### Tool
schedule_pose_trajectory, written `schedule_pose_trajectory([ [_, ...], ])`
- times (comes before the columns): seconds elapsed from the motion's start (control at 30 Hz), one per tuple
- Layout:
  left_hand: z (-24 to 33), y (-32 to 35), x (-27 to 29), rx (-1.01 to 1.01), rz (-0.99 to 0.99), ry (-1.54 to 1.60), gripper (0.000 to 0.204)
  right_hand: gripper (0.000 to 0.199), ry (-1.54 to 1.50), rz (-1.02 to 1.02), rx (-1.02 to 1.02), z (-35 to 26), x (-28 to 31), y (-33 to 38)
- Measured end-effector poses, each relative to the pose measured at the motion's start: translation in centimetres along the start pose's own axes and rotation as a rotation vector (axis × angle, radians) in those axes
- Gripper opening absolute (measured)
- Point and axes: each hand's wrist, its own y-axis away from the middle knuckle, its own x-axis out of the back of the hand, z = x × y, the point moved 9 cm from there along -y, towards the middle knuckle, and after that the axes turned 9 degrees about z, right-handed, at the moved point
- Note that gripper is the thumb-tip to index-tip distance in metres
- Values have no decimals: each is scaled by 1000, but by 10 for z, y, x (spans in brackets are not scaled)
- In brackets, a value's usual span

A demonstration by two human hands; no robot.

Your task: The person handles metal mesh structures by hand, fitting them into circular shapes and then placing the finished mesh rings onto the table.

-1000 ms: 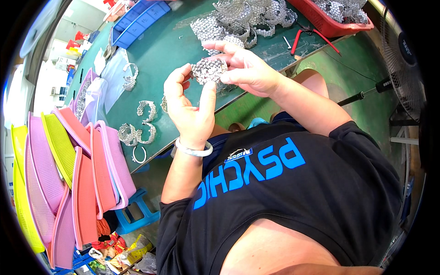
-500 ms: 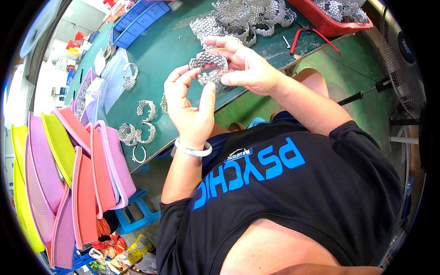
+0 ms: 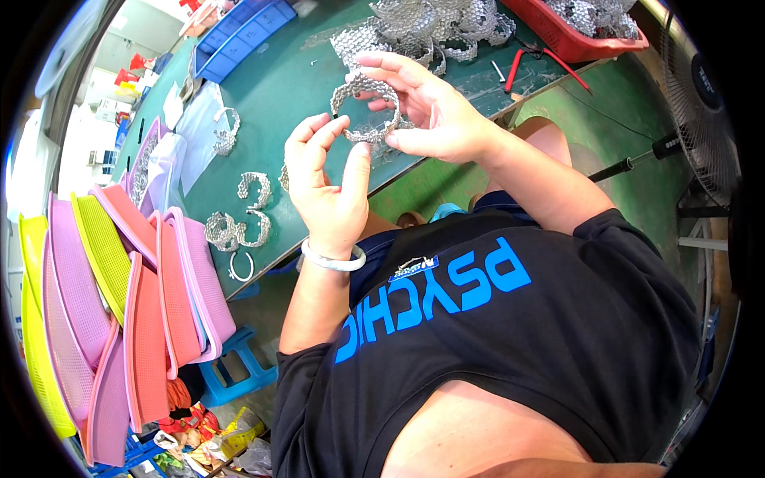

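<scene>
A silvery openwork bracelet [image 3: 386, 86], curved into a ring, is held up between both hands above the green table [image 3: 299, 95]. My left hand [image 3: 328, 171] grips its left and lower side between fingers and thumb. On its right, my right hand [image 3: 434, 111] has the thumb at the lower edge, while the fingers arch behind the far side. Beyond the hands lies a heap of similar silvery mesh pieces [image 3: 438, 28]. To the left, several curved bracelets [image 3: 255, 190] rest near the table edge beside a thin ring [image 3: 241, 267]. A pale bangle [image 3: 335, 261] circles my left wrist.
Red-handled pliers [image 3: 550, 60] lie near the table's right edge, below a red basket [image 3: 578, 36] of mesh pieces. A blue bin [image 3: 239, 40] stands at the far left. Stacked plastic baskets [image 3: 143, 319] crowd the left side, near a blue stool [image 3: 243, 370]. At right stands a fan [image 3: 701, 103].
The bracelet has tilted so that its round opening shows more fully. My right fingers have shifted slightly up and away; the left hand has barely moved.
</scene>
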Motion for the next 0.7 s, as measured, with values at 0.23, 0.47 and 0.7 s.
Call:
schedule_pose_trajectory([
  [0.23, -16, 2, 2, 177, 40, 177, 27, 72, 251, 10, 221, -18, -4, 1],
  [0.47, -17, 0, 0, 216, 20, 247, 23, 71, 448, 11, 328, -29, -7, 2],
  [0.7, -33, 7, -3, 432, 8, 417, 23, 71, 446, 15, 307, -26, -5, 2],
])
